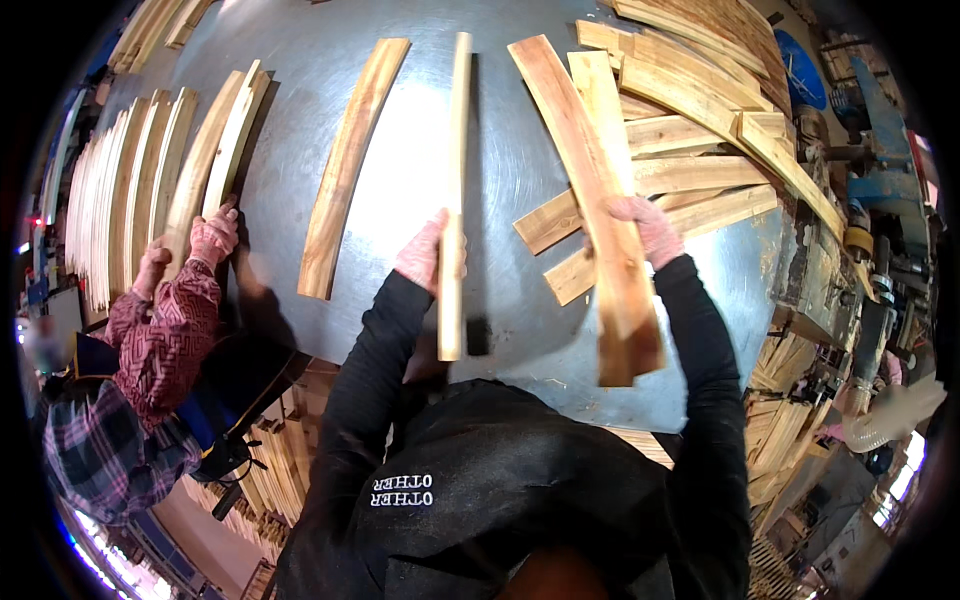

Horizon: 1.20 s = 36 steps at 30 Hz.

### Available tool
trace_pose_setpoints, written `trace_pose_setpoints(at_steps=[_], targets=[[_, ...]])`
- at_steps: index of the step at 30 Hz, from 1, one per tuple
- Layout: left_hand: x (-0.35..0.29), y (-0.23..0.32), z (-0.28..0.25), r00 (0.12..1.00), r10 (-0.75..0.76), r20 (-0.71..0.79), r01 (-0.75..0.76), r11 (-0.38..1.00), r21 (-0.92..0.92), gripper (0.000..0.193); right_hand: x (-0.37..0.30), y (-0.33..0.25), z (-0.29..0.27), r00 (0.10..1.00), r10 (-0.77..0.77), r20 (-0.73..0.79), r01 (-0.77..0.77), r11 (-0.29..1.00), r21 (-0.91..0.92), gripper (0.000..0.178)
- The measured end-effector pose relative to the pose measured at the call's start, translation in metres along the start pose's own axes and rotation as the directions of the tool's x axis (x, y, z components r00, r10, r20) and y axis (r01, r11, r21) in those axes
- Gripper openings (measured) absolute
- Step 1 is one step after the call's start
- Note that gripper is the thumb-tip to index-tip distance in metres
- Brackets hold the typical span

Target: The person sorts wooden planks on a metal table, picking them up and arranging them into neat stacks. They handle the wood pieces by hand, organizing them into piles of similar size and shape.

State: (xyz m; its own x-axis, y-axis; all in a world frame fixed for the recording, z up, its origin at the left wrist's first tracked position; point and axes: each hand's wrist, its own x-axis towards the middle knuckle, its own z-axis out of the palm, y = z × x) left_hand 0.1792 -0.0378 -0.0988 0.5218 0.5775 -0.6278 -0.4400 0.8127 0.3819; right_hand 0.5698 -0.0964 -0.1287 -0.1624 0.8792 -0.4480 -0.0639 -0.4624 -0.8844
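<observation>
My left hand [422,255] is closed around a narrow wooden slat [455,180], which stands on its edge above the metal tabletop and casts a dark shadow to its right. On the other side, my right hand [650,230] grips two wooden boards together: a reddish-brown board [575,140] in front and a paler board [608,120] partly hidden behind it. Their near ends are slightly blurred. Left of my left hand, a single wooden board [352,165] lies flat, touched by neither hand. The fingertips of my right hand are mostly hidden by the boards.
A metal table [400,200] spreads ahead. Loose boards [690,130] lie in a crisscross pile at the right. A co-worker's hands [213,237] hold boards at the left, beside a row of upright slats [110,200]. Blue machinery [885,140] stands at the far right.
</observation>
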Motion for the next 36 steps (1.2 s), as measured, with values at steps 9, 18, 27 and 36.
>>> trace_pose_setpoints(at_steps=[9, 18, 27, 36], targets=[[0.031, -0.020, -0.003, 0.886, 0.464, -0.005, -0.150, 0.297, 0.943, 0.059, 0.075, -0.038, 0.173, 0.976, -0.213, -0.043, 0.107, 0.642, -0.759, 0.049], [0.037, -0.019, -0.075, 0.832, 0.543, -0.113, -0.068, 0.301, 0.951, 0.079, 0.096, -0.078, 0.171, 0.950, 0.229, -0.211, -0.150, 0.930, 0.335, 0.064], [-0.010, -0.012, -0.030, 0.783, 0.619, -0.054, 0.014, 0.069, 0.998, 0.098, 0.095, -0.126, 0.102, 0.833, -0.545, 0.090, 0.125, 0.027, -0.992, 0.087], [-0.092, 0.028, -0.034, 0.754, 0.657, 0.005, 0.357, -0.416, 0.837, 0.089, 0.057, -0.154, -0.003, 0.954, -0.124, 0.272, 0.209, -0.373, -0.904, 0.074]])
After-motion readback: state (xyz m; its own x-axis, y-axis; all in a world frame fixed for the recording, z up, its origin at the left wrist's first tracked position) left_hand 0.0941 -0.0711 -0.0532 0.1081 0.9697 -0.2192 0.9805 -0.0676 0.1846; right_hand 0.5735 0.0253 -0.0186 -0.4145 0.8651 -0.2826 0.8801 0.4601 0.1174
